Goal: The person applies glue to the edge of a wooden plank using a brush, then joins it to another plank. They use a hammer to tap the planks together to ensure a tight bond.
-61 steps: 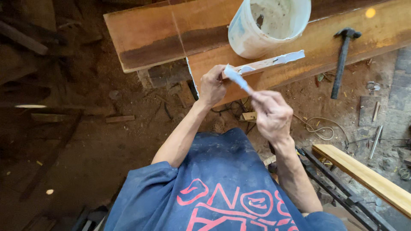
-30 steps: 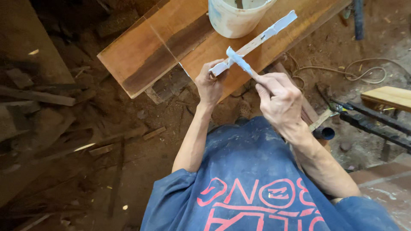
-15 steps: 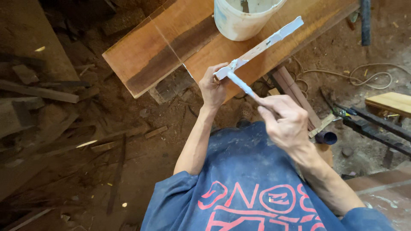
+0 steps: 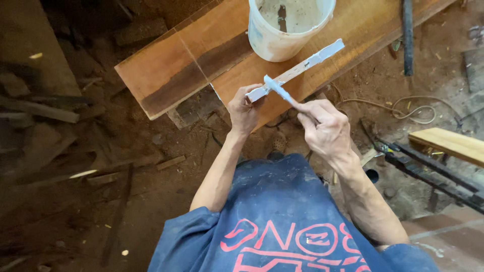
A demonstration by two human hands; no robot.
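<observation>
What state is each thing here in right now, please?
Left hand: shut on the white strip.
White strip: held tilted over the wooden plank.
Right hand: shut on the thin white stick, tip touching the strip.
White bucket: upright, open.

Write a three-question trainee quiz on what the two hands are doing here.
1. True or false: the left hand grips one end of the long white strip.
2. What does the right hand hold against that strip? A) hammer B) small pale blue stick C) nail
3. What stands on the wooden plank beyond the hands?

Key:
1. True.
2. B, the pale blue stick, its tip touching the strip.
3. A white bucket.
</observation>
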